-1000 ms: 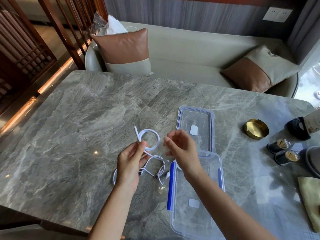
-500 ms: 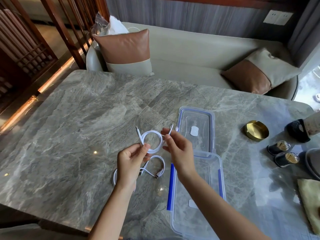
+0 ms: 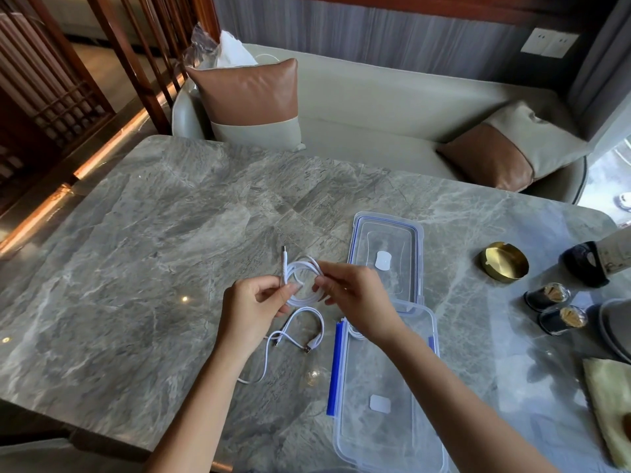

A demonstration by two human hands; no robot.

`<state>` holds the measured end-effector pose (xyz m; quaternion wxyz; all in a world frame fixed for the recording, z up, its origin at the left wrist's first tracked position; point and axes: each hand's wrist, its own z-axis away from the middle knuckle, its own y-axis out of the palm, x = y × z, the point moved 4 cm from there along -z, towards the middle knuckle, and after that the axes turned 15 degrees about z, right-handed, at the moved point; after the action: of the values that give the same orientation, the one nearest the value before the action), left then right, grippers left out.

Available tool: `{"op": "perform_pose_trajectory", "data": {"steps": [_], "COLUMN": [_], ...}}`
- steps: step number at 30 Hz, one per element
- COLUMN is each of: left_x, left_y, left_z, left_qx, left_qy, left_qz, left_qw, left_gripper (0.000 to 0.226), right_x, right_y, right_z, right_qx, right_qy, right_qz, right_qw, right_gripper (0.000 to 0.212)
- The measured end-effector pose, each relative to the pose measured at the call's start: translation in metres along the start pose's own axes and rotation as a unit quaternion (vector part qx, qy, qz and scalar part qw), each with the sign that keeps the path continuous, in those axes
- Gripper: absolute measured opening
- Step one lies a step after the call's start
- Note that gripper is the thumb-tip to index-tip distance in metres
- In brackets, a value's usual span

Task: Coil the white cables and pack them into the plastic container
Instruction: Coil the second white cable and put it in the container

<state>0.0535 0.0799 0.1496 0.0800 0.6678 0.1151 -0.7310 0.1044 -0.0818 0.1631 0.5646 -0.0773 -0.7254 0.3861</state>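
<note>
A white cable coil [image 3: 302, 283] hangs in the air above the grey marble table [image 3: 136, 268]. My left hand [image 3: 254, 308] pinches its left side, and one plug end sticks up above my fingers. My right hand [image 3: 355, 298] pinches the coil's right side. A second white cable [image 3: 293, 332] lies loose on the table below the coil, with its plugs showing. The clear plastic container [image 3: 389, 397] with blue clips lies open to the right, partly under my right forearm. Its lid [image 3: 386, 257] rests just beyond it.
A brass ashtray [image 3: 503, 266] sits at the right, with two small dark jars [image 3: 546, 295] and a dark object [image 3: 585, 264] near it. A yellow-green cloth [image 3: 611, 404] lies at the right edge. A beige sofa with cushions [image 3: 252, 104] stands behind the table.
My right hand has brought the free cable end round to the coil and now pinches its right side. The coil has more turns, and less cable lies on the table.
</note>
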Motion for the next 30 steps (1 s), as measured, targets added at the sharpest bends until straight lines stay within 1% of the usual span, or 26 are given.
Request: {"op": "perform_pose_trajectory", "data": {"steps": [2, 4, 5, 6, 8, 9, 10, 11, 13, 14, 15, 18, 20, 22, 23, 25, 27, 29, 30], "left_x": [0.000, -0.001, -0.002, -0.003, -0.001, -0.002, -0.002, -0.003, -0.001, 0.000, -0.001, -0.004, -0.004, -0.005, -0.005, -0.006, -0.005, -0.003, -0.001], "left_y": [0.000, 0.002, 0.002, 0.002, -0.002, -0.004, -0.004, -0.002, 0.001, 0.003, 0.004, 0.005, 0.007, 0.012, 0.014, 0.015, 0.017, 0.020, 0.020], "left_z": [-0.001, -0.001, 0.000, 0.000, 0.000, 0.000, -0.001, -0.002, -0.004, -0.004, -0.004, -0.006, -0.006, -0.005, -0.004, -0.004, -0.004, -0.002, -0.001], "left_qx": [0.010, 0.015, 0.012, 0.002, -0.024, -0.016, 0.013, 0.055, 0.133, 0.152, 0.154, 0.135, 0.157, 0.180, 0.174, 0.134, 0.097, 0.081, 0.074], "left_qy": [-0.002, 0.002, 0.009, 0.014, 0.027, 0.037, 0.038, 0.031, -0.002, -0.019, -0.027, 0.009, 0.014, -0.005, -0.012, -0.015, -0.022, -0.044, -0.058], "left_qz": [-0.007, -0.018, -0.029, -0.041, -0.074, -0.094, -0.107, -0.114, -0.106, -0.097, -0.092, -0.098, -0.084, -0.046, -0.029, -0.006, 0.001, 0.040, 0.069], "left_qw": [1.000, 1.000, 0.999, 0.999, 0.997, 0.995, 0.993, 0.992, 0.985, 0.983, 0.983, 0.986, 0.984, 0.983, 0.984, 0.991, 0.995, 0.995, 0.993], "left_gripper": [0.018, 0.014, 0.007, 0.009, 0.048, 0.064, 0.075, 0.078, 0.069, 0.062, 0.056, 0.046, 0.046, 0.046, 0.044, 0.033, 0.022, 0.013, 0.009], "right_x": [-0.001, -0.002, -0.003, -0.003, -0.004, -0.004, -0.005, -0.004, -0.004, -0.004, -0.004, -0.005, -0.005, -0.007, -0.007, -0.008, -0.007, -0.007, -0.008], "right_y": [-0.002, -0.004, -0.005, -0.007, -0.009, -0.010, -0.012, -0.013, -0.016, -0.018, -0.019, -0.023, -0.023, -0.024, -0.025, -0.026, -0.027, -0.025, -0.025], "right_z": [-0.002, -0.003, -0.003, -0.003, -0.002, -0.002, -0.002, -0.002, -0.003, -0.003, -0.004, -0.006, -0.007, -0.008, -0.008, -0.008, -0.007, -0.006, -0.006], "right_qx": [0.000, 0.014, 0.020, 0.026, 0.042, 0.055, 0.071, 0.087, 0.114, 0.122, 0.126, 0.135, 0.145, 0.145, 0.141, 0.125, 0.099, 0.068, 0.051], "right_qy": [0.007, 0.016, 0.019, 0.021, 0.021, 0.019, 0.016, 0.011, 0.001, -0.002, -0.004, -0.002, -0.002, 0.000, 0.001, 0.002, 0.000, 0.008, 0.017], "right_qz": [-0.003, -0.009, -0.011, -0.009, 0.002, 0.007, 0.012, 0.017, 0.032, 0.039, 0.044, 0.046, 0.044, 0.044, 0.045, 0.047, 0.054, 0.045, 0.031], "right_qw": [1.000, 1.000, 1.000, 0.999, 0.999, 0.998, 0.997, 0.996, 0.993, 0.992, 0.991, 0.990, 0.989, 0.988, 0.989, 0.991, 0.994, 0.997, 0.998], "right_gripper": [0.016, 0.015, 0.015, 0.016, 0.017, 0.017, 0.017, 0.017, 0.017, 0.017, 0.017, 0.018, 0.018, 0.017, 0.017, 0.017, 0.025, 0.029, 0.027]}}
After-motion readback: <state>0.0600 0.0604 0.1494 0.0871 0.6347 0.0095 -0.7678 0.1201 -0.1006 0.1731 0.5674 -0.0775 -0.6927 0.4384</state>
